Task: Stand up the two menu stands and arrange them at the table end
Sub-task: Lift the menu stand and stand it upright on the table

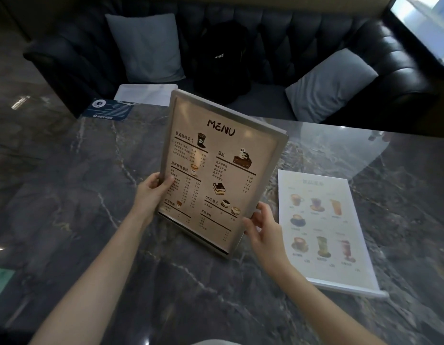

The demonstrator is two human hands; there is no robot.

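Note:
A beige menu stand headed "MENU" is raised off the dark marble table, tilted back, near the middle of the view. My left hand grips its lower left edge, thumb on the front. My right hand holds its lower right corner with the fingers spread. A second menu stand, white with pictures of drinks, lies flat on the table to the right, close to my right hand but untouched.
A dark blue card and a clear acrylic sheet lie at the table's far left edge. Beyond the table stands a black leather sofa with two grey cushions and a black bag.

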